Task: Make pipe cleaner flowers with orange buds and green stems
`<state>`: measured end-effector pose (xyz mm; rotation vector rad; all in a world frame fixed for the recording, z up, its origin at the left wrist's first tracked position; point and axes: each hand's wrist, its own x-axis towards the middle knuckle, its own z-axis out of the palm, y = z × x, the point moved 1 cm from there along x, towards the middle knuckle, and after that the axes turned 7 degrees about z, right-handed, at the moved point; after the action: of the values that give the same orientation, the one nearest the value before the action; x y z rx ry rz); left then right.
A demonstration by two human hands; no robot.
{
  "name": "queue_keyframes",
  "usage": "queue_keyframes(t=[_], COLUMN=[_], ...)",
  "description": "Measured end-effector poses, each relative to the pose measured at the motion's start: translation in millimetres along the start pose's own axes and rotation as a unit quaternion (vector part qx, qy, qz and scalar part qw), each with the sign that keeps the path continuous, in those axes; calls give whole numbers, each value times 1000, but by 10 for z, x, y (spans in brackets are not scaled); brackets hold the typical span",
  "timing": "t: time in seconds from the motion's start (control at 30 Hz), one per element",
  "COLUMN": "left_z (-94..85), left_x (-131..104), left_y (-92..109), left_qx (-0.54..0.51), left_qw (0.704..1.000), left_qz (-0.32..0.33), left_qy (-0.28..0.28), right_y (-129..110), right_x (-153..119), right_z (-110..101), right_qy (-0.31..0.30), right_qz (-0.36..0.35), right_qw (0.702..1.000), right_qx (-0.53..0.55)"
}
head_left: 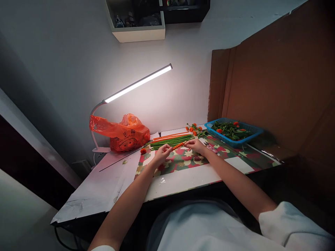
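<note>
Between my two hands a short orange twisted strip [179,146] is held level above the patterned mat [180,162]. My left hand [164,152] pinches its left end, and my right hand [194,145] pinches the right end. Just behind them lies a row of long green stems [172,141], with thin orange-red strips [170,136] further back. A single orange flower [143,151] sits left of the stems. More orange flowers [193,129] with leaves lie behind my right hand. Red-handled scissors [211,147] rest to the right of that hand.
A blue basket [235,143] of leafy flowers stands at the back right beside a tall cardboard sheet [267,76]. At the back left are an orange plastic bag [129,134] and a lit lamp [138,83]. A thin dark stick [117,161] lies on the table's left part.
</note>
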<state>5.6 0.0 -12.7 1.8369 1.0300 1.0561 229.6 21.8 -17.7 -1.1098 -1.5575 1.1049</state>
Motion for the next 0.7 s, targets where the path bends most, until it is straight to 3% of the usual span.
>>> queue_keyframes(t=[0.23, 0.43, 0.6, 0.7], left_z=[-99, -84, -78, -65], left_x=[-7, -1, 11, 22], left_y=[20, -19, -45, -51], left_qx=[26, 50, 101, 123], left_qw=[998, 995, 992, 992], left_qz=[0, -1, 4, 1], left_qy=[-62, -90, -72, -10], right_y=[-10, -76, -106, -121], right_x=[-43, -108, -150, -163], right_z=[-25, -45, 1, 33], right_qy=[3, 103, 119, 130], right_qz=[-56, -145, -177, -194], right_qw=[994, 939, 916, 919], right_qx=[-98, -294, -340, -317])
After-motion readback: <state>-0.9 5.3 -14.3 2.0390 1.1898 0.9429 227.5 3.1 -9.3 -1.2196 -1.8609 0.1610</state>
